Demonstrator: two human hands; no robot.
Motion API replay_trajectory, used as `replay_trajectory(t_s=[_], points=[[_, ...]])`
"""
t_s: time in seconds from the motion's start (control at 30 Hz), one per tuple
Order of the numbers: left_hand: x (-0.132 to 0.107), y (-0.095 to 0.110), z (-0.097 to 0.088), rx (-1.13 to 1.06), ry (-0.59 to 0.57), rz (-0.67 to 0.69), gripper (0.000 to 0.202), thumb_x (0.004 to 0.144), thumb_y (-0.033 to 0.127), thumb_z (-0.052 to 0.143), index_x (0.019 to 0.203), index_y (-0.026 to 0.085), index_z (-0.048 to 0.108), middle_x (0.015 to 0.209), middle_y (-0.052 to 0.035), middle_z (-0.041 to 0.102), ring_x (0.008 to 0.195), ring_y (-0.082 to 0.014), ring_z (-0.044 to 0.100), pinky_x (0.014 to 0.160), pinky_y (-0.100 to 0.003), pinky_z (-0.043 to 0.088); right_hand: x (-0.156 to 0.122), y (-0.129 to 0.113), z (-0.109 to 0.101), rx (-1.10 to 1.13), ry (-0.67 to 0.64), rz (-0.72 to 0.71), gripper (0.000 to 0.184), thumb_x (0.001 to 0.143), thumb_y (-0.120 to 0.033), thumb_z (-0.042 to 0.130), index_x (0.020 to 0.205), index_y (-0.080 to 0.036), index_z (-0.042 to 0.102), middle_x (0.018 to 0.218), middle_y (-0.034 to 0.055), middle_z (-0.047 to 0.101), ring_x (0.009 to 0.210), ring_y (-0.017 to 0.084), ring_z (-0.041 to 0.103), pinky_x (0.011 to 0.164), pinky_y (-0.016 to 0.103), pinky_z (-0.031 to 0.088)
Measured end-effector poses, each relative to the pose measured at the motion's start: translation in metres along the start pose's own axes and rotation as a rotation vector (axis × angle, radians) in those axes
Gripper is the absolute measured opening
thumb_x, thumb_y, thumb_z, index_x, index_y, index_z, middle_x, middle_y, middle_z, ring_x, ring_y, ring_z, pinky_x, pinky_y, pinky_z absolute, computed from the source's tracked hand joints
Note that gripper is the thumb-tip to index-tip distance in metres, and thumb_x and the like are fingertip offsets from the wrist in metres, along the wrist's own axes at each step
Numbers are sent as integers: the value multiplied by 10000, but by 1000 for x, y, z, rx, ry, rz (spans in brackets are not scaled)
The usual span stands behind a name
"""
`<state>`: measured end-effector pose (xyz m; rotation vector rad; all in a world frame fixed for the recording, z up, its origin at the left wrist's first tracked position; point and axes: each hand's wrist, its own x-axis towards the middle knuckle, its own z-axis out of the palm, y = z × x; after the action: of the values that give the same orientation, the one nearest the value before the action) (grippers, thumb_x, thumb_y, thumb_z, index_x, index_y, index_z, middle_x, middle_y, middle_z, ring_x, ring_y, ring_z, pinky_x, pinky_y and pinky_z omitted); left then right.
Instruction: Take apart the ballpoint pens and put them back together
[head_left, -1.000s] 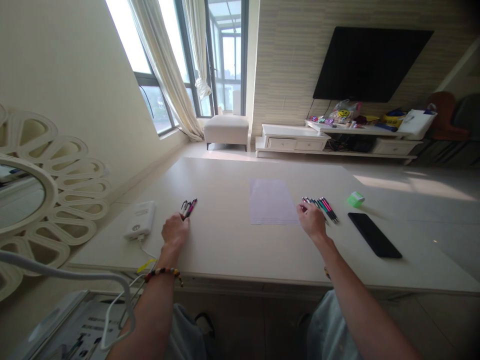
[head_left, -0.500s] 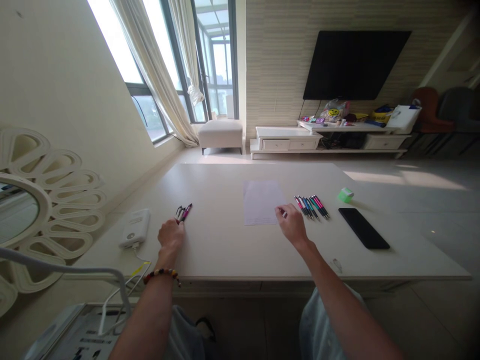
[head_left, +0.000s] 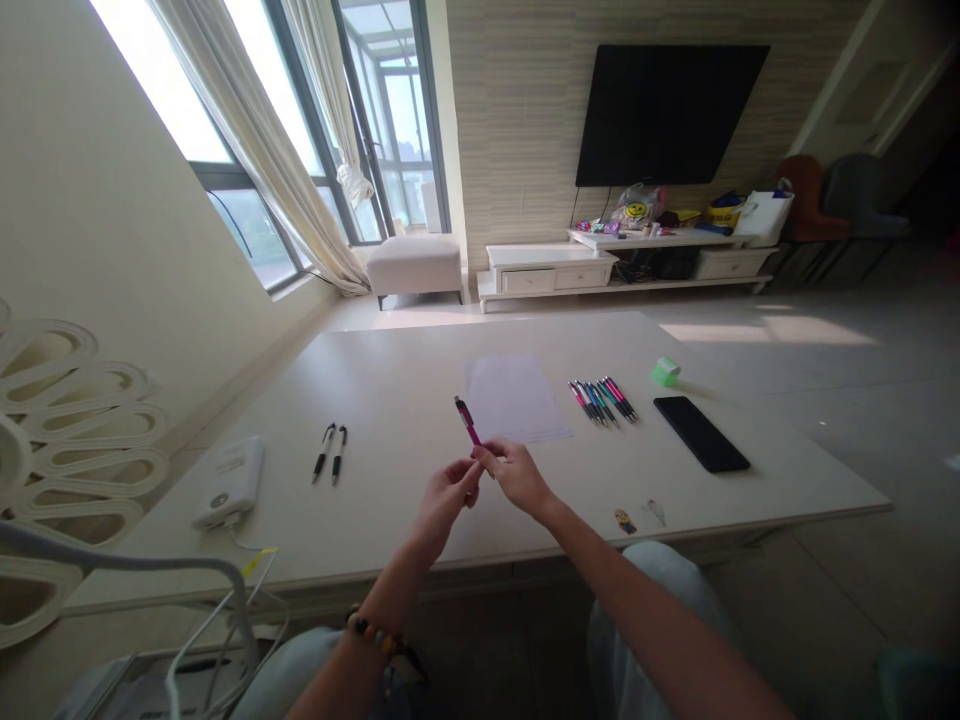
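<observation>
Bare forearms [head_left: 637, 595], beaded bracelet [head_left: 375, 633] on L wrist, pale denim [head_left: 630, 670] on legs.

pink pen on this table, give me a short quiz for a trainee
1. True or false: the pink pen is lying flat on the sheet of paper.
2. Which arm wears the beaded bracelet, left or right?
3. How many black pens lie between the white power bank and the sheet of paper?

Key: 1. False. 2. Left. 3. Two.
</observation>
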<state>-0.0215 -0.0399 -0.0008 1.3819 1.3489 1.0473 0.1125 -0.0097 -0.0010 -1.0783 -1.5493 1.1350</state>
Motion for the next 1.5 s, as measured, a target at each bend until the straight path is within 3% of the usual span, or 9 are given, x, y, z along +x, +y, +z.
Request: replay_trajectory(t_s=[0.13, 0.27, 0.4, 0.5, 0.6, 0.77, 0.93, 1.07, 1.5], points=[[2, 9, -4, 561, 286, 446, 352, 824, 383, 545, 1136, 222, 567, 1098, -120, 594, 1066, -253, 525, 899, -417, 402, 0, -1, -15, -62, -77, 35, 380, 817, -490, 500, 779, -140, 644, 585, -7, 535, 547, 107, 452, 534, 235, 355], [7, 15, -20, 924, 110, 700, 213, 886, 221, 449, 1014, 263, 613, 1017, -46, 637, 1118, -203, 489, 1075, -464, 169, 1, 0, -25, 111, -266, 94, 414, 794, -540, 511, 777, -146, 637, 487, -57, 386, 452, 78, 313, 447, 220, 249], [7, 13, -24, 1029, 54, 739, 222, 895, 180, 408, 926, 234, 621, 855, -29, 637, 872, -165, 531, 952, -378, 316, -1, 2, -29, 381, -496, 396, 526, 805, -625, 427, 786, -130, 606, 457, -105, 197, 405, 61, 143, 403, 213, 137], [3, 12, -25, 1071, 10, 748, 232, 886, 154, 398, 916, 223, 617, 844, -41, 631, 828, -175, 514, 796, -336, 354, -5, 3, -27, 452, -595, 432, 454, 795, -589, 483, 747, -146, 569, 469, -116, 152, 411, 58, 111, 401, 208, 137], [0, 12, -27, 1101, -36, 693, 242, 873, 130, 390, 865, 220, 615, 814, -42, 621, 809, -182, 502, 728, -326, 337, -13, 2, -20, 283, -451, 261, 421, 822, -555, 454, 677, -169, 541, 446, -98, 197, 402, 67, 161, 413, 215, 188], [-2, 9, -30, 970, -114, 565, 236, 893, 175, 373, 845, 213, 601, 783, -25, 614, 774, -158, 517, 706, -289, 349, -22, -4, -18, -297, -207, -201, 294, 824, -468, 507, 797, -209, 644, 718, 34, 602, 658, 150, 501, 604, 252, 349], [-3, 6, -28, 988, -20, 598, 233, 918, 245, 373, 885, 211, 600, 814, -31, 627, 786, -167, 517, 715, -310, 324, -20, -6, -23, -206, -250, -38, 471, 875, -514, 384, 751, -163, 673, 540, 6, 544, 529, 127, 483, 531, 242, 364], [-2, 6, -26, 1017, 15, 616, 227, 920, 234, 372, 896, 205, 596, 807, -31, 629, 772, -166, 512, 705, -312, 314, -18, -4, -22, -78, -181, -16, 377, 786, -505, 549, 868, -157, 668, 641, 15, 607, 561, 120, 518, 537, 234, 403], [1, 2, -23, 1036, 55, 636, 230, 920, 223, 377, 890, 210, 604, 793, -32, 650, 753, -158, 555, 801, -332, 322, -14, 1, -19, 5, -111, -2, 288, 759, -437, 593, 831, -161, 632, 730, 39, 660, 527, 111, 566, 520, 239, 453]])
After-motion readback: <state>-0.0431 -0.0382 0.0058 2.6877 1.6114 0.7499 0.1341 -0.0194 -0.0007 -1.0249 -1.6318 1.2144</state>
